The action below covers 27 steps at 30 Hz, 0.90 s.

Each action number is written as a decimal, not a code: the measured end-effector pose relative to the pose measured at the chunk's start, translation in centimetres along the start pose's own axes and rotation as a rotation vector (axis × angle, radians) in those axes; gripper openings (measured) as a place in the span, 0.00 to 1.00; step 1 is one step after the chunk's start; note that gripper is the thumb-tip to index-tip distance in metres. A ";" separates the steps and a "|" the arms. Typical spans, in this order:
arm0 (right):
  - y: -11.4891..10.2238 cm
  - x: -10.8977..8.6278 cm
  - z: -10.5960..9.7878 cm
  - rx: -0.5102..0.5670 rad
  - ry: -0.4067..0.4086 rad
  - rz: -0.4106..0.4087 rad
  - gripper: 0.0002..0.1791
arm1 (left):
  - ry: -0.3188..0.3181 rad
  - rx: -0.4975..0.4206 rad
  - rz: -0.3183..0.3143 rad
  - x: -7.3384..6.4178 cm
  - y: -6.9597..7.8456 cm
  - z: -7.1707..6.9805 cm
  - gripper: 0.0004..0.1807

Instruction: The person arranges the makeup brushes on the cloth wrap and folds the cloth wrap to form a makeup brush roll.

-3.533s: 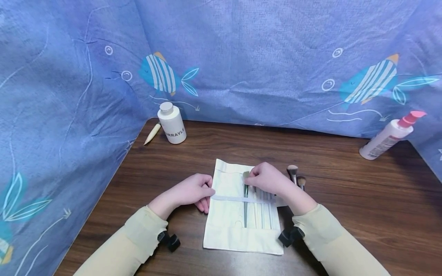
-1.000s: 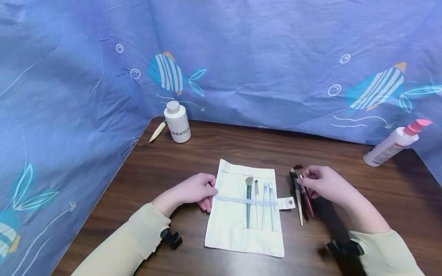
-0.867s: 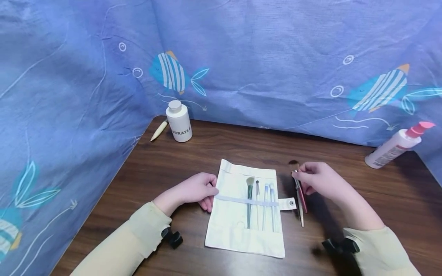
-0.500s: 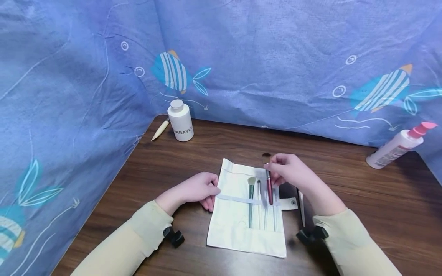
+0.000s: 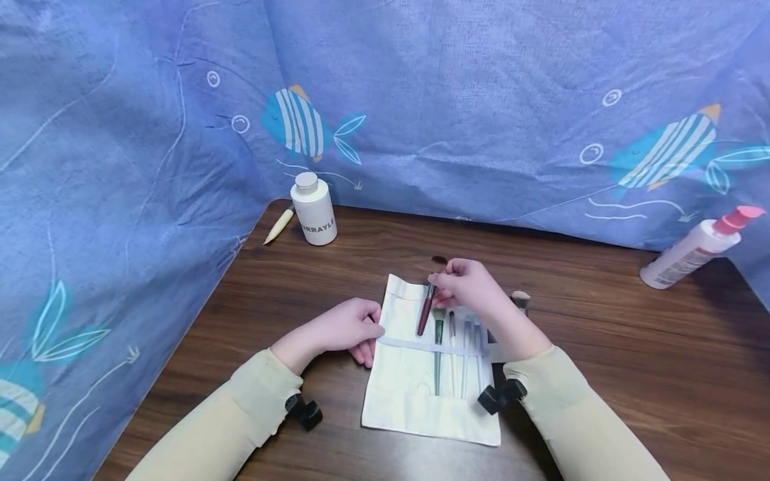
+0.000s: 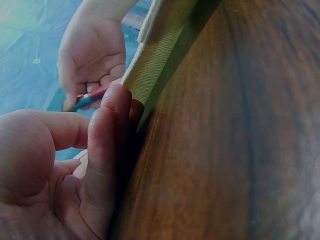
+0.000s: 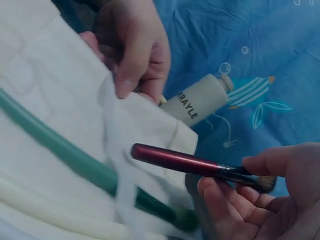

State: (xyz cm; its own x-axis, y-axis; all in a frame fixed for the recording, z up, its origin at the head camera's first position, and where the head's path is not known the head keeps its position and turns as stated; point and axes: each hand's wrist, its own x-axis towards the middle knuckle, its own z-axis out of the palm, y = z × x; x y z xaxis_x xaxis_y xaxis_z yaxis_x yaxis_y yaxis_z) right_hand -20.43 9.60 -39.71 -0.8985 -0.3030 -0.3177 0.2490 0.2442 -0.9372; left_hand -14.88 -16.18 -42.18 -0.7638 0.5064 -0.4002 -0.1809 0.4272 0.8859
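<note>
A white cloth brush roll (image 5: 391, 394) lies unrolled on the table, crossed by a pale elastic band (image 5: 403, 343). Several makeup brushes lie under that band, among them a green-handled brush (image 5: 438, 334). At the roll's left edge my left hand (image 5: 343, 331) pinches the cloth, thumb on top. My right hand (image 5: 466, 284) holds a red-handled makeup brush (image 7: 175, 159) by its ferrule, bristles pointing away from me. The handle's end is above the cloth, left of the green brush and just short of the band. My right forearm hides part of another makeup brush (image 5: 520, 299) on the table.
A white bottle (image 5: 314, 210) and a cream-coloured pointed object (image 5: 279, 227) are at the back left. A pump bottle with a pink top (image 5: 692, 250) stands at the back right. A blue fish-print cloth (image 5: 457, 120) hangs behind the table (image 5: 631, 374).
My right hand left the brushes in the roll, picked up the red-handled brush from the table on the right and carried it left over the roll. My left hand stays at the roll's edge.
</note>
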 end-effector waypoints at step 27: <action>0.7 -1.4 1.9 -0.610 -0.072 -0.035 0.25 | -0.007 0.005 -0.008 0.2 0.0 0.1 0.05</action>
State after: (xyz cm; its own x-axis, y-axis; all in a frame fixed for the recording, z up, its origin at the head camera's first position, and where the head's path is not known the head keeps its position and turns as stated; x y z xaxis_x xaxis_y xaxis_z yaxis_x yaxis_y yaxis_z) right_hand -18.28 8.43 -40.15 -0.8704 -0.3767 -0.3171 -0.0510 0.7094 -0.7030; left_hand -14.97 -16.05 -42.26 -0.7581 0.5078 -0.4092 -0.1840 0.4354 0.8812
